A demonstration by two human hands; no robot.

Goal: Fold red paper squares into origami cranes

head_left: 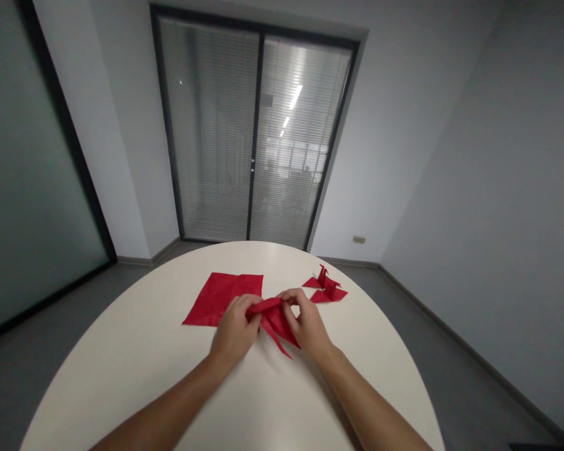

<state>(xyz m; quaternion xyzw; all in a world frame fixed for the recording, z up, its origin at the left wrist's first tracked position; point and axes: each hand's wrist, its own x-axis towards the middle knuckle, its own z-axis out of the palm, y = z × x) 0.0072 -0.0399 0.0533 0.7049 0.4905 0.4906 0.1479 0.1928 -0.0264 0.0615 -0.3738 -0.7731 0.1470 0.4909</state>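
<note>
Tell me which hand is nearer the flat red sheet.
Left. The left hand covers part of the flat red sheet in this view; the right hand is off to its right.

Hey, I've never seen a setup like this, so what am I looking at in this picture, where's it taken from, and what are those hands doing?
There's no robot here: these are a person's own bare hands. The single picture comes from a camera worn on their head, looking forward and down, so the forearms enter from the bottom.

The left hand and right hand hold a folded red piece, apparently paper, between them, with a narrow strip hanging down. On the round pale table, a flat red sheet lies beyond the left hand, and small folded red shapes sit beyond the right. Past the table are dark-framed glass panels with blinds.
</note>
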